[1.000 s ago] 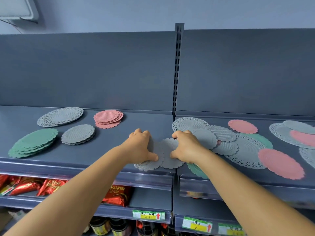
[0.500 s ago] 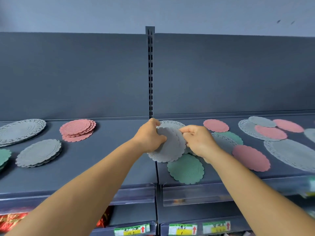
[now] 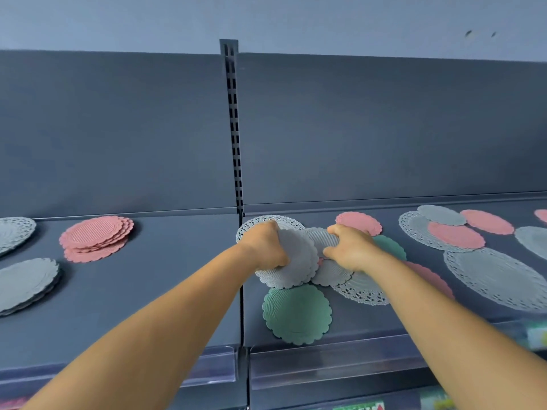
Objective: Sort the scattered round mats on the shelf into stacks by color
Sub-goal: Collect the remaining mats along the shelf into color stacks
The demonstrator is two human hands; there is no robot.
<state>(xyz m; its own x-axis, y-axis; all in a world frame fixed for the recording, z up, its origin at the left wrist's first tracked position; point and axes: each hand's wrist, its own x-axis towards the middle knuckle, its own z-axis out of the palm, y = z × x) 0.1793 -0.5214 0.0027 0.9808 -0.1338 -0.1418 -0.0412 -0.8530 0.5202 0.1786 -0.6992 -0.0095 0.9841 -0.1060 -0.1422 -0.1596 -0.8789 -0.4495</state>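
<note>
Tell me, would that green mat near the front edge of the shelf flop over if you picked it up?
Probably a little. The green mat looks thin and lies perfectly flat on the shelf, so it likely bends. The grey mats gripped by the left hand seem to curve slightly. It looks light, and its ribbed surface may resist sliding.

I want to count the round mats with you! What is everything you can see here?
pink stack: one, pink, shelf left
grey stack: one, grey, far left front
green mat: one, green, shelf front middle
gathered grey mats: a few, grey, in left hand
loose pink mats: several, pink, right side
lacy mats: several, grey-white, right side
shelf: one, dark grey
left hand: grips gathered mats
right hand: fingers pinch a grey mat
</note>
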